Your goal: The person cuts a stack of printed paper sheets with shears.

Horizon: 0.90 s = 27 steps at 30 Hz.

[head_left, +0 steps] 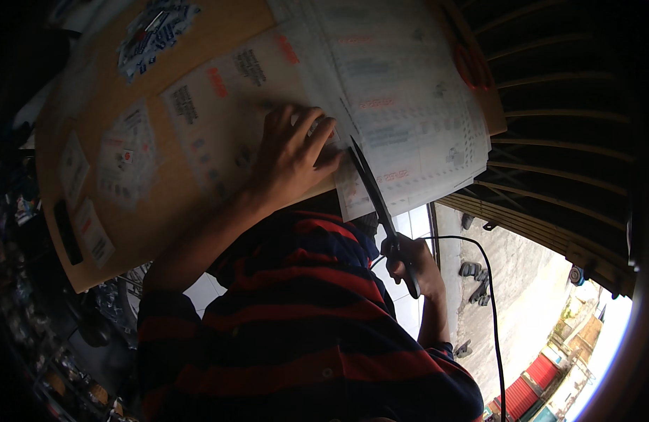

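Black scissors (pixel 383 207) are in our right hand (pixel 417 261), with its fingers clamped on the handles. Their tip points up and a bit left, over the see-through printed sheets (pixel 409 105) on the brown worktop (pixel 226 32). We cannot tell if the tip touches them. Our left hand (pixel 294 144) is on the sheets, just left of the tip. Its fingers are bent, but we cannot tell if they pinch anything. Red loops (pixel 472 67) lie near the worktop's right edge.

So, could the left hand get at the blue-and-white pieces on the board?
Probably yes: only a printed sheet and bare board seem to lie between the left hand and the pieces.
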Tool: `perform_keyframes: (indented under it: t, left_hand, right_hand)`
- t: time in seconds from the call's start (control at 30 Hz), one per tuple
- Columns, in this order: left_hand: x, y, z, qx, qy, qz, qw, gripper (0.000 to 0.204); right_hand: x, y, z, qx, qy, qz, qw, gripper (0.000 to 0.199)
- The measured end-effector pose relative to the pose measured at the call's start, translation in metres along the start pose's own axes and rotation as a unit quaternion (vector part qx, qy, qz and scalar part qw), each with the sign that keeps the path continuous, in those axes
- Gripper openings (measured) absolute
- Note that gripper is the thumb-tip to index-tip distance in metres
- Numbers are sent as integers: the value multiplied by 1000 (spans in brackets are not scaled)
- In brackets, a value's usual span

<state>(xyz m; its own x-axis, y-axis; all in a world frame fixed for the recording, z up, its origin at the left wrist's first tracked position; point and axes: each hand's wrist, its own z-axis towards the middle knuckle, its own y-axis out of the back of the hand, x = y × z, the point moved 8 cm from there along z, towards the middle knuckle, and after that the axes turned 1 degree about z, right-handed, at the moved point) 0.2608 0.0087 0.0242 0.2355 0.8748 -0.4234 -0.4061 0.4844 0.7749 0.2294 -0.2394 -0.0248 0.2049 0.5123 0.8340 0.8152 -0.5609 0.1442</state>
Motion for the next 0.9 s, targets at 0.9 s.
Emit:
perform_keyframes:
  t: [0.9]
  left_hand:
    - [1, 2, 2, -10, -12, 46, 999, 33]
  right_hand:
    - [4, -2, 25, 15, 54, 62, 997, 89]
